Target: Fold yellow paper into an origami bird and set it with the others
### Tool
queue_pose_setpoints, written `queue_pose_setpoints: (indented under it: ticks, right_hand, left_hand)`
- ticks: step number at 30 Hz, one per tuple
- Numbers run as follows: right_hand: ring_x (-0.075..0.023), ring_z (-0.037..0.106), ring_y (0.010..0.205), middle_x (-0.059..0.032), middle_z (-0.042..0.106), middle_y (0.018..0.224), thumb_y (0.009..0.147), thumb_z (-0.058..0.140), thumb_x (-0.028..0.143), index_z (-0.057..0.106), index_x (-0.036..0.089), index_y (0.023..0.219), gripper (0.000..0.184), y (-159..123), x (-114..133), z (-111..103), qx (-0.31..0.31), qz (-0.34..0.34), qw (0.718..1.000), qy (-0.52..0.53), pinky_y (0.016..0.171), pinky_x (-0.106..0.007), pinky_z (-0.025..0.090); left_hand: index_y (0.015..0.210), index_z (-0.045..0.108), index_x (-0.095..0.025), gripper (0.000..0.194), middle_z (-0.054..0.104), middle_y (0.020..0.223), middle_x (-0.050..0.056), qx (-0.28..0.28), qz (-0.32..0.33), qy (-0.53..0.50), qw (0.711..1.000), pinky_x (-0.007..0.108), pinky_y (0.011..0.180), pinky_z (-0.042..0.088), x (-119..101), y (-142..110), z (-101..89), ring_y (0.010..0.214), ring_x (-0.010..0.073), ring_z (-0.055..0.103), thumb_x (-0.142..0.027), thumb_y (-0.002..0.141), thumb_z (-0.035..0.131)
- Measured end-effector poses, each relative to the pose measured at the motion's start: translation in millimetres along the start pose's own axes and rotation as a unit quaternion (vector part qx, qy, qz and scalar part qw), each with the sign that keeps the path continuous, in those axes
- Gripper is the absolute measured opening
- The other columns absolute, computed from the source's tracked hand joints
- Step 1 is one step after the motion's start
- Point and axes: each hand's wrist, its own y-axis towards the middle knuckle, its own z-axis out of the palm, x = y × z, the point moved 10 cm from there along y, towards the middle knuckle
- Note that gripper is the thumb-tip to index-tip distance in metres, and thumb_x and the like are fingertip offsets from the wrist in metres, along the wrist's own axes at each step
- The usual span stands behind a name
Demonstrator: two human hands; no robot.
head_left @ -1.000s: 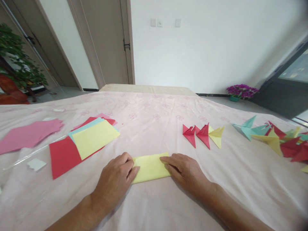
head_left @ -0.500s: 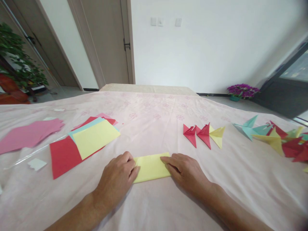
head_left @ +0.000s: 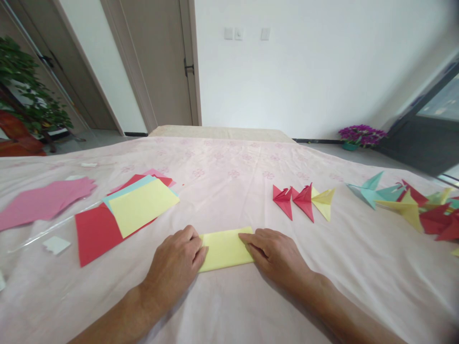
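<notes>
A yellow sheet of paper, folded into a flat rectangle, lies on the tablecloth in front of me. My left hand is closed on its left end, thumb on top and fingers bent at the edge. At the right end, my right hand grips the paper with its index finger and thumb reaching over the top. Both hands rest low on the cloth, and the fingertips of the left are partly hidden. Two red paper cranes and a yellow paper crane stand in a row beyond my right hand.
To the left lie overlapping yellow, blue and red paper sheets, a pink paper stack and a white scrap. More folded cranes crowd the far right. A pale flowered tablecloth covers the table.
Both hands stay almost still on the folded yellow paper. The left hand's fingers have shifted very slightly; the other papers and cranes keep their places.
</notes>
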Motion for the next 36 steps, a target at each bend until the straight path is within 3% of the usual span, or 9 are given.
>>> queue_pose_setpoints:
  ticks: [7, 11, 14, 16, 20, 22, 30, 34, 36]
  right_hand:
    - [-0.0152, 0.059, 0.073, -0.0004, 0.063, 0.075, 0.097, 0.044, 0.024, 0.068, 0.027, 0.104, 0.025, -1, 1, -1, 0.0, 0.002, 1.0, -0.001, 0.066, -0.027, 0.034]
    - [-0.0149, 0.058, 0.073, 0.0002, 0.061, 0.074, 0.097, 0.045, 0.024, 0.068, 0.027, 0.101, 0.024, -1, 2, -2, -0.003, 0.006, 1.0, -0.004, 0.065, -0.027, 0.033]
    - [-0.0152, 0.056, 0.072, 0.0005, 0.059, 0.074, 0.097, 0.045, 0.024, 0.067, 0.027, 0.101, 0.022, -1, 3, -3, -0.007, 0.008, 1.0, -0.017, 0.064, -0.028, 0.032]
    - [-0.0157, 0.054, 0.072, 0.0, 0.058, 0.075, 0.095, 0.048, 0.025, 0.067, 0.026, 0.097, 0.019, -2, 3, -6, -0.014, 0.01, 0.999, -0.038, 0.065, -0.029, 0.031]
    - [-0.0179, 0.05, 0.077, -0.0028, 0.056, 0.081, 0.093, 0.053, 0.026, 0.066, 0.024, 0.093, 0.013, -4, 6, -13, -0.046, -0.001, 0.996, -0.078, 0.068, -0.031, 0.03]
    - [-0.0191, 0.048, 0.079, -0.0039, 0.057, 0.085, 0.094, 0.054, 0.025, 0.066, 0.024, 0.094, 0.012, -4, 12, -14, -0.059, -0.025, 0.993, -0.095, 0.068, -0.032, 0.029]
    - [-0.0185, 0.045, 0.073, -0.0022, 0.058, 0.083, 0.094, 0.056, 0.019, 0.062, 0.021, 0.094, 0.007, -7, 30, -2, -0.035, -0.113, 0.984, -0.135, 0.068, -0.034, 0.027]
    - [-0.018, 0.046, 0.071, -0.0014, 0.058, 0.081, 0.093, 0.058, 0.018, 0.062, 0.021, 0.091, 0.006, -8, 29, -3, -0.034, -0.096, 0.987, -0.128, 0.068, -0.033, 0.027]
    - [-0.018, 0.047, 0.072, -0.001, 0.058, 0.08, 0.092, 0.059, 0.017, 0.062, 0.021, 0.094, 0.006, -8, 28, -4, -0.036, -0.08, 0.988, -0.125, 0.068, -0.033, 0.027]
  left_hand:
    - [0.07, 0.057, -0.019, 0.025, 0.057, 0.081, 0.002, 0.004, 0.004, 0.03, 1.0, 0.032, 0.068, 0.044, 0, 1, 0.2, 0.07, 0.0162, 0.057, -0.02, 0.093, 0.045]
    - [0.088, 0.061, -0.017, 0.008, 0.061, 0.095, 0.009, -0.066, 0.014, 0.085, 0.994, 0.043, 0.079, 0.047, -3, -3, -12.4, 0.085, 0.0244, 0.059, -0.019, 0.085, 0.054]
    - [0.12, 0.055, -0.015, 0.037, 0.052, 0.129, 0.017, -0.16, 0.044, 0.094, 0.982, 0.052, 0.096, 0.042, -11, -11, -27.9, 0.114, 0.0321, 0.052, -0.015, 0.083, 0.059]
    - [0.132, 0.048, -0.02, 0.048, 0.045, 0.139, 0.016, -0.178, 0.093, 0.09, 0.975, 0.055, 0.104, 0.037, -19, -14, -29.2, 0.126, 0.0327, 0.044, -0.01, 0.085, 0.057]
    - [0.124, 0.054, -0.024, 0.038, 0.058, 0.125, 0.008, -0.094, 0.239, 0.042, 0.965, 0.045, 0.102, 0.043, -42, -17, -13.0, 0.116, 0.0253, 0.053, -0.007, 0.089, 0.053]
    - [0.123, 0.054, -0.023, 0.036, 0.063, 0.118, 0.006, -0.043, 0.274, 0.022, 0.96, 0.039, 0.097, 0.048, -49, -19, -5.2, 0.107, 0.0214, 0.058, -0.008, 0.09, 0.052]
    - [0.131, 0.052, -0.014, 0.049, 0.06, 0.132, 0.015, 0.0, 0.237, 0.085, 0.968, 0.041, 0.1, 0.049, -59, -28, 7.9, 0.117, 0.0276, 0.06, 0.0, 0.084, 0.053]
    - [0.143, 0.041, -0.021, 0.054, 0.053, 0.138, 0.02, 0.021, 0.221, 0.087, 0.971, 0.05, 0.104, 0.044, -66, -34, 13.3, 0.13, 0.0342, 0.049, -0.029, 0.091, 0.057]
    - [0.146, 0.037, -0.026, 0.067, 0.049, 0.142, 0.022, 0.032, 0.202, 0.085, 0.975, 0.054, 0.103, 0.043, -66, -36, 16.2, 0.132, 0.0383, 0.045, -0.049, 0.087, 0.06]
